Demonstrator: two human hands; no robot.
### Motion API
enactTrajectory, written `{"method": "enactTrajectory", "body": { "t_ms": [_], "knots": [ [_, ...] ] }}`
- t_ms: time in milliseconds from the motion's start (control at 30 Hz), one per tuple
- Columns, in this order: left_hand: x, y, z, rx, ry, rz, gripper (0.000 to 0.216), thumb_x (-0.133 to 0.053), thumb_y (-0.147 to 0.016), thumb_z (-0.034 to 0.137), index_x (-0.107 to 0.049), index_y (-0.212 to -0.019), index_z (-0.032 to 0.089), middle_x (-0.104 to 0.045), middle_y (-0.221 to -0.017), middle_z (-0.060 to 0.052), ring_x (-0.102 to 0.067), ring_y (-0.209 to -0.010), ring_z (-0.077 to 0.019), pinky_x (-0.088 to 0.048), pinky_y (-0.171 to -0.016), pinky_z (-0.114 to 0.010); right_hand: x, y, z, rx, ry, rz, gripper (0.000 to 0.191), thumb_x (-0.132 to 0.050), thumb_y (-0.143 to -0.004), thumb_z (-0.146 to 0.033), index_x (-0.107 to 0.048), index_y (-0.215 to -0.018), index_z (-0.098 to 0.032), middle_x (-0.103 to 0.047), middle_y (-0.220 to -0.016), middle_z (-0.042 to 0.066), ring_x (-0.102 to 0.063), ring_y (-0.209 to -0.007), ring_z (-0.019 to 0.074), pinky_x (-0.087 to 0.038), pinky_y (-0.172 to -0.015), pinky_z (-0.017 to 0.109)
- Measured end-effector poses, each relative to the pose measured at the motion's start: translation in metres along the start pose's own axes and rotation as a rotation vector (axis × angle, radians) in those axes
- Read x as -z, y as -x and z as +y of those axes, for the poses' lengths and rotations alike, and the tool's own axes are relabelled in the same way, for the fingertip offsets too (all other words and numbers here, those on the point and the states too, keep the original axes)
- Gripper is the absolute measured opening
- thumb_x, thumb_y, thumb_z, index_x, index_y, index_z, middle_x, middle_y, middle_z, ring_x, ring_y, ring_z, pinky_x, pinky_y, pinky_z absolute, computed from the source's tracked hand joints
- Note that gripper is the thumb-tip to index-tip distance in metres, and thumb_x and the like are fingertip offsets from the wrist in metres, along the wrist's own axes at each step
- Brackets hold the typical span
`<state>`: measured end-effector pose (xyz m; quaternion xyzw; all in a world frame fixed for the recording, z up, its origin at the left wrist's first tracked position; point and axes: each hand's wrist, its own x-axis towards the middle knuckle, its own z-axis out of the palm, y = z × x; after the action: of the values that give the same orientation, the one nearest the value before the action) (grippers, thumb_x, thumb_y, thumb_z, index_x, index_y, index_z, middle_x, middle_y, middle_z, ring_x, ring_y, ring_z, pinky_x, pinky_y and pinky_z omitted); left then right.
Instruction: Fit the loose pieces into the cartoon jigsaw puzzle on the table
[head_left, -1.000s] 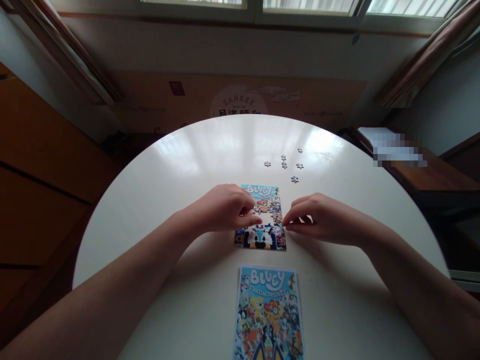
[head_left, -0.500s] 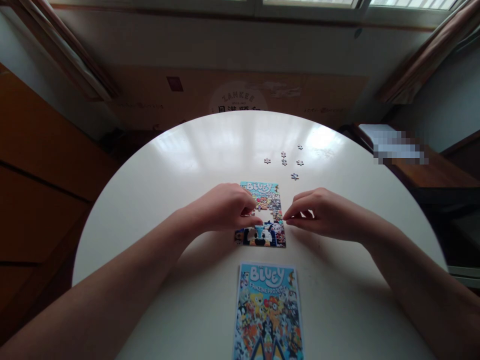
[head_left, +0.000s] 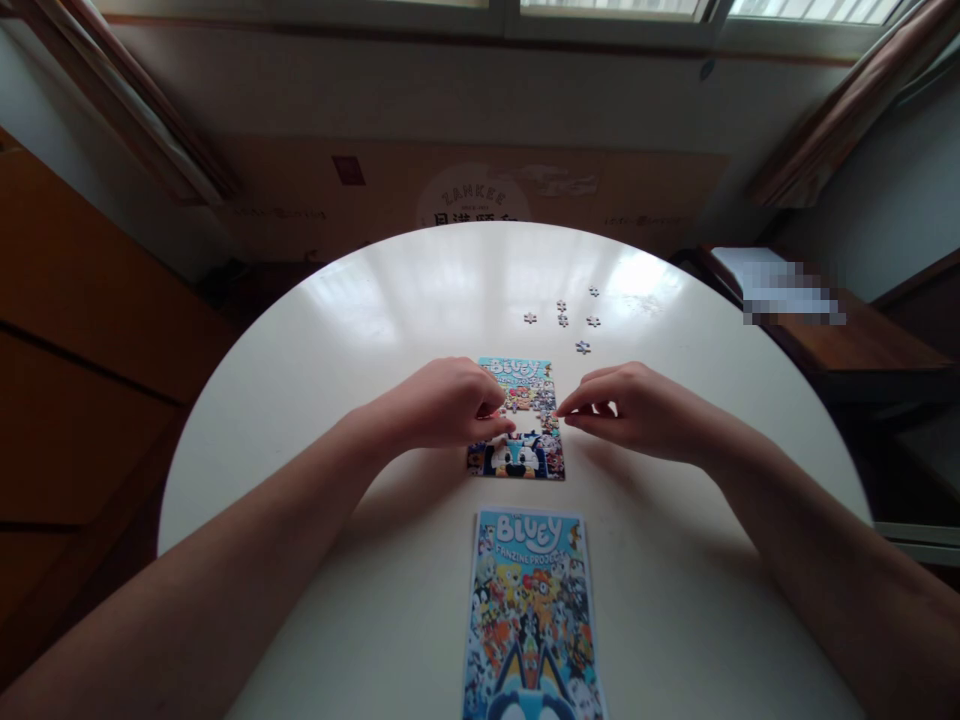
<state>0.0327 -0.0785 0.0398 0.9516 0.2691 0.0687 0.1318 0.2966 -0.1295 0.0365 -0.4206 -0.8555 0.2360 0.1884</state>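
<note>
A partly assembled rectangular jigsaw puzzle, printed in bright colours with a light-blue top band, is laid flat near the middle of a glossy white round table, with an unfilled gap left in its centre. The left edge is overlapped by the bare left hand, whose fingers are curled inward and whose thumb is stretched towards the gap; whether a piece is pinched there cannot be told. At the right edge, the thumb and fingertips of the bare right hand are brought close together; whether the border is gripped or merely touched cannot be made out. Six small, knobbed loose jigsaw pieces are scattered beyond the puzzle, and a glossy-looking printed picture sheet in matching colours is placed on the near side. The puzzle is judged to be light, thin and fairly stiff piece by piece, but weak at its joints, especially around the gap, and likely to be slid easily on the smooth top. It is best steadied flat by opposite outer edges, and single pieces are best pinched by their sides, with the knobs left unbent.
</note>
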Motion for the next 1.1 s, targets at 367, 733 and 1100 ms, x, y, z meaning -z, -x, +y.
{"method": "enactTrajectory", "body": {
  "t_ms": [367, 733, 1100],
  "knots": [
    [0.002, 0.0, -0.002, 0.021, -0.018, 0.011, 0.04, -0.066, -0.085, 0.03, -0.043, -0.054, 0.019, -0.046, -0.056, 0.002, -0.035, -0.053, -0.011, -0.026, -0.053, -0.03, -0.002, -0.001, 0.0, -0.007, 0.008, 0.01, 0.02, -0.062, -0.091, -0.024, -0.081, -0.097, -0.019, -0.073, -0.081, 0.004, -0.059, -0.066, 0.0099, -0.044, -0.062, 0.024],
    [0.005, 0.002, -0.005, 0.044, -0.056, 0.127, 0.043, -0.057, -0.09, 0.027, -0.036, -0.053, 0.018, -0.042, -0.055, 0.002, -0.032, -0.052, -0.0108, -0.025, -0.053, -0.03, -0.003, -0.001, 0.001, -0.013, 0.017, 0.059, 0.018, -0.064, -0.092, -0.027, -0.081, -0.097, -0.021, -0.072, -0.08, 0.002, -0.057, -0.064, 0.0085, -0.043, -0.059, 0.023],
    [0.011, 0.005, 0.007, -0.023, -0.045, 0.051, 0.036, -0.067, -0.085, 0.027, -0.049, -0.056, 0.018, -0.05, -0.058, 0.002, -0.038, -0.052, -0.0097, -0.027, -0.052, -0.028, -0.01, -0.002, -0.008, -0.005, -0.011, 0.045, 0.018, -0.064, -0.091, -0.023, -0.081, -0.097, -0.02, -0.072, -0.084, 0.003, -0.059, -0.068, 0.0089, -0.045, -0.062, 0.023]
  ]
}}
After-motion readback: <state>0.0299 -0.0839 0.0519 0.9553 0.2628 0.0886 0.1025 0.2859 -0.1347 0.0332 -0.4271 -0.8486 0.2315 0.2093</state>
